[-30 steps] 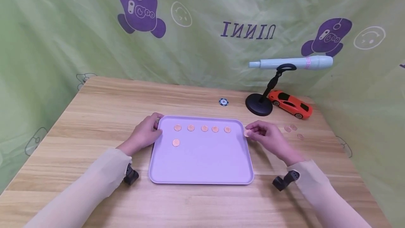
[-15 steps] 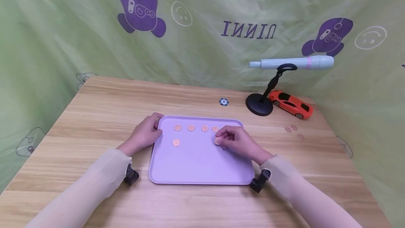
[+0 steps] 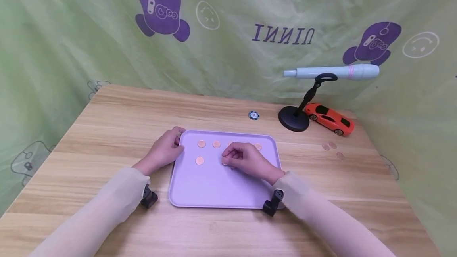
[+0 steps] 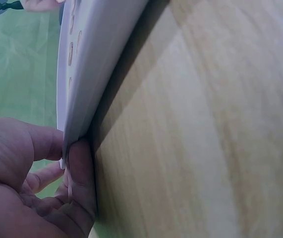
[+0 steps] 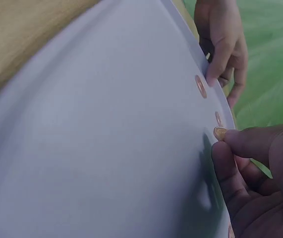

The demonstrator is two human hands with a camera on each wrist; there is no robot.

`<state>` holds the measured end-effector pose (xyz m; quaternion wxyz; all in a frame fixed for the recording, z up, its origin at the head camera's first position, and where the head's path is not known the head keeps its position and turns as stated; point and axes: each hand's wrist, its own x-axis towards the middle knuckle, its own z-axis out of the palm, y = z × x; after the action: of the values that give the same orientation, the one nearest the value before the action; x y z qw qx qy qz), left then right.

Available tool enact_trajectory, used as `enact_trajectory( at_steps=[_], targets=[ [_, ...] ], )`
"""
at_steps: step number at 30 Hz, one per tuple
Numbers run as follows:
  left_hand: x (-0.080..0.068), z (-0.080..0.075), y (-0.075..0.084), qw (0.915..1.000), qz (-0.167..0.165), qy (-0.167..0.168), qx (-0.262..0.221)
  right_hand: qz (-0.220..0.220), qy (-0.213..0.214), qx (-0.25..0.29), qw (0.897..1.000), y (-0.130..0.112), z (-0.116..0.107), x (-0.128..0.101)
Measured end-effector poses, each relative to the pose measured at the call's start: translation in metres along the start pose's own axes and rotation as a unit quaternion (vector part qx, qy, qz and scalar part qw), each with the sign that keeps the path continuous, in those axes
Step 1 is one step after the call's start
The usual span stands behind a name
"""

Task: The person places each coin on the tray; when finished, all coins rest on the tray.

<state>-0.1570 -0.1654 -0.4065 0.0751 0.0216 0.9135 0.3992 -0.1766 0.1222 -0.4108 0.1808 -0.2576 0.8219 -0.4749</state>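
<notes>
A pale purple tray (image 3: 221, 193) lies on the wooden table, bearing a row of copper coins near its far side. One more coin (image 3: 199, 161) lies below that row at the left. My left hand (image 3: 166, 146) grips the tray's upper left corner; in the left wrist view its thumb (image 4: 47, 144) is over the rim and a finger is beneath. Over the middle of the tray, my right hand (image 3: 248, 160) pinches a copper coin (image 5: 220, 133) between thumb and index finger, close above the surface. That hand hides part of the coin row in the head view.
Several loose items stand right and behind: three copper coins (image 3: 333, 145) on the table, a red toy car (image 3: 330, 118), and a light blue microphone (image 3: 328, 72) on a black stand (image 3: 294, 119). A blue poker chip (image 3: 254, 115) lies behind the tray. A green curtain (image 3: 228, 58) hangs behind.
My right hand has carried the coin leftward from the tray's right rim to over its middle. The left hand has stayed at the corner.
</notes>
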Motion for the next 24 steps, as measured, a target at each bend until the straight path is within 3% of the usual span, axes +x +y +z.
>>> enact_trajectory(
  at_steps=[8,24],
  targets=[
    [0.001,0.001,-0.001,0.9999,0.008,0.008,0.009,-0.033,-0.010,-0.046,0.998,-0.007,0.013,0.011],
    [0.002,0.001,-0.003,0.9999,0.011,0.010,0.008,-0.039,-0.011,-0.129,0.991,-0.016,0.021,0.019]
  ],
)
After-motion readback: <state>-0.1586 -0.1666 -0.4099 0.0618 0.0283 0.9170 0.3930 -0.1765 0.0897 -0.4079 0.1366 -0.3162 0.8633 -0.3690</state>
